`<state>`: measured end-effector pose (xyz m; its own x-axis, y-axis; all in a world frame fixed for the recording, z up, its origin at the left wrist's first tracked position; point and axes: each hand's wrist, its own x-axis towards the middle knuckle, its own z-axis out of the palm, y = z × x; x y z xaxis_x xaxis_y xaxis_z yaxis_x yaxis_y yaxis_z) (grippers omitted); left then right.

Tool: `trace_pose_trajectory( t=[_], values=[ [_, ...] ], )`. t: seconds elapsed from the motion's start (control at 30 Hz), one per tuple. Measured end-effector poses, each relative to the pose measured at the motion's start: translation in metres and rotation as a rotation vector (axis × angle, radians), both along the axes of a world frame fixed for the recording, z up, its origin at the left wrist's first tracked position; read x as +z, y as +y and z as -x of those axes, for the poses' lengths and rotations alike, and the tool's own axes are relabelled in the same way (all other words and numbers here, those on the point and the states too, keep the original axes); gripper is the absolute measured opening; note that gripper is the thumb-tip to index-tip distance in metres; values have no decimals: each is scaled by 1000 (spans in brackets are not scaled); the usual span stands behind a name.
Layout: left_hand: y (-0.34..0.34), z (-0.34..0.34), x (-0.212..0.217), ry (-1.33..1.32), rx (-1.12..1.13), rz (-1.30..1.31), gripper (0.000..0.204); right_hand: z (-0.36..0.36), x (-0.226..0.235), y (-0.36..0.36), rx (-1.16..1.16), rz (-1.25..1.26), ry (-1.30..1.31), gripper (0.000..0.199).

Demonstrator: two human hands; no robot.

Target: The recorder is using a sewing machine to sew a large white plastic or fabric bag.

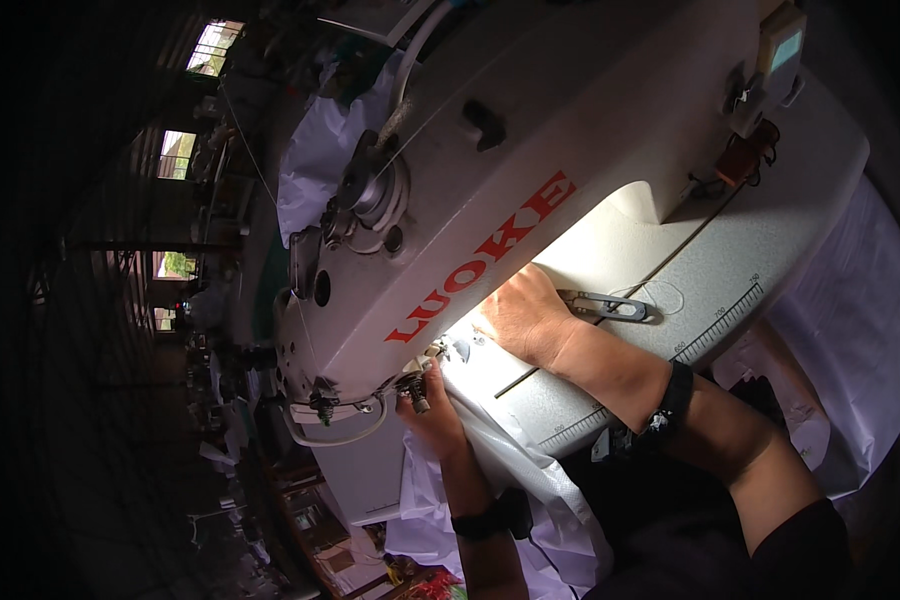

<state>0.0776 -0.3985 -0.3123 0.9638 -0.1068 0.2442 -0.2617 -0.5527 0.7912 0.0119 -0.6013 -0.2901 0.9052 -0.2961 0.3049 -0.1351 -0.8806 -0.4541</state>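
While a black watch band (675, 395) circles the right wrist, glossy white sheeting (565, 500) drapes over the near edge of a sewing machine's pale bed (715, 265) and reaches up toward the needle parts (432, 352). The left hand (435, 415) sits close against those parts, one digit raised; whether it grips the sheeting, I cannot tell. The right hand (530, 315) lies over the bed, fingertips hidden by the machine head (470, 200), so its grasp cannot be told either. Grey thread snips (610, 305) lie just beside it. Far off, small bright windows (177, 155) show at the left.
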Motion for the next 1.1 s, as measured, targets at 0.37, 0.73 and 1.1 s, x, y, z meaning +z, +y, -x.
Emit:
trace_pose_trajectory(
  t=[0.37,0.73,1.1],
  values=[
    [-3,2,0,35,112,-13,34,2,1,-1,2,-16,-19,12],
    [-2,2,-1,-22,-10,9,34,3,5,-2,24,-36,15,13],
    [-2,1,0,31,37,4,34,2,2,0,-25,-9,-41,13]
  ],
)
